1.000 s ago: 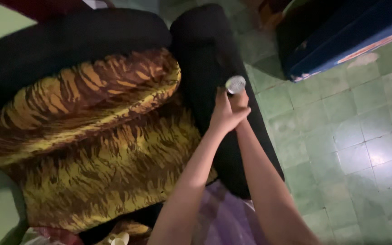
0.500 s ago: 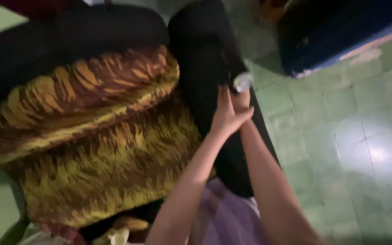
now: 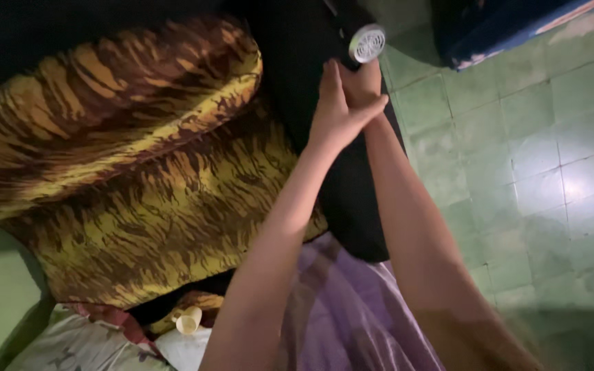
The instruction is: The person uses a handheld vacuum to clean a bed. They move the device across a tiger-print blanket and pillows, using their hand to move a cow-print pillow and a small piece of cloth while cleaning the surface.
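My right hand [image 3: 364,81] is raised over the black armrest [image 3: 290,62] of a seat and grips a black device with a round silver grille [image 3: 368,42], shaped like a hair dryer. The grille faces me. My left hand [image 3: 335,113] presses against my right hand and wrist from the left, fingers pointing up and thumb laid across the wrist. Whether it also grips the device's handle is hidden. Both forearms rise from the bottom of the head view.
A yellow and brown tiger-striped cloth [image 3: 139,172] covers the seat on the left. Green floor tiles [image 3: 537,158] lie to the right, with a dark blue object [image 3: 503,27] at the top right. A small cream cup [image 3: 188,320] and purple fabric [image 3: 352,309] are at the bottom.
Both hands and the device have moved up and slightly right in the view. The grille, blurred half a second ago, now faces me clearly. The hold looks the same.
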